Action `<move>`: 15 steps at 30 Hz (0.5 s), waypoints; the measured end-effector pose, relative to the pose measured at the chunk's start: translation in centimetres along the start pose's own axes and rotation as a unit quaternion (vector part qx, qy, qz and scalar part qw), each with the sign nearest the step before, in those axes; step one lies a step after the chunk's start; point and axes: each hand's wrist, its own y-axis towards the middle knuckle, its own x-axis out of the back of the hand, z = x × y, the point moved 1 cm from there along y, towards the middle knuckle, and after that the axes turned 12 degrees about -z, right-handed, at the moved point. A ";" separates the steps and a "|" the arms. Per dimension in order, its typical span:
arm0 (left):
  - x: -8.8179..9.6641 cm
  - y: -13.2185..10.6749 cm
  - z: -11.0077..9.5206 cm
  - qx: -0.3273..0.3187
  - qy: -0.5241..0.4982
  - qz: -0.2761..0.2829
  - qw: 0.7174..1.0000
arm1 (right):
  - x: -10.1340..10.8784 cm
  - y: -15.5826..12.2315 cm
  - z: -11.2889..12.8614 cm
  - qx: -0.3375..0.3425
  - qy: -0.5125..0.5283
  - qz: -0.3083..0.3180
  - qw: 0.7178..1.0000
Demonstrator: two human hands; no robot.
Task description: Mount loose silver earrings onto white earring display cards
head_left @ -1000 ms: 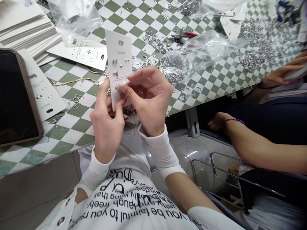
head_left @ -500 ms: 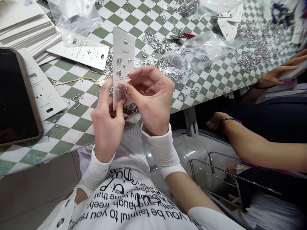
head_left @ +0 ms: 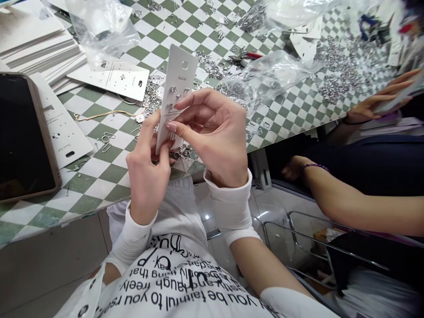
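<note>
My left hand (head_left: 147,163) grips the lower end of a white earring card (head_left: 180,73), held upright and tilted, with thumb in front and fingers behind. Small silver earrings (head_left: 173,90) sit in rows on the card's face, and a few more show near its bottom. Over the card's lower front is my right hand (head_left: 217,137), its fingers bent. Its thumb tip touches the card, the index fingertip is just above, and any small piece held there is hidden. Under the card lies a pile of loose silver findings (head_left: 185,151).
Left are a phone (head_left: 24,137), stacked white cards (head_left: 43,39) and loose cards (head_left: 127,79). A gold chain (head_left: 106,113) lies behind my left hand. Beyond are a clear bag (head_left: 274,73), red-handled pliers (head_left: 245,57) and metal parts (head_left: 344,66). Another person's arm (head_left: 357,203) is at right.
The card has shifted slightly right and leans more to the right. My right hand moved a little to the right with it, and my left hand stays almost in place.
</note>
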 end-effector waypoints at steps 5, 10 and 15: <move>0.0 0.1 -0.2 0.003 -0.015 -0.002 1.000 | 0.4 0.4 0.7 -0.010 -0.010 0.017 1.000; 0.0 0.1 -0.5 0.012 -0.027 0.010 1.000 | 1.0 1.0 1.0 -0.008 -0.013 0.038 0.999; 0.2 0.1 -0.5 0.014 -0.014 0.025 0.999 | 1.3 1.4 1.1 -0.032 0.012 0.051 0.998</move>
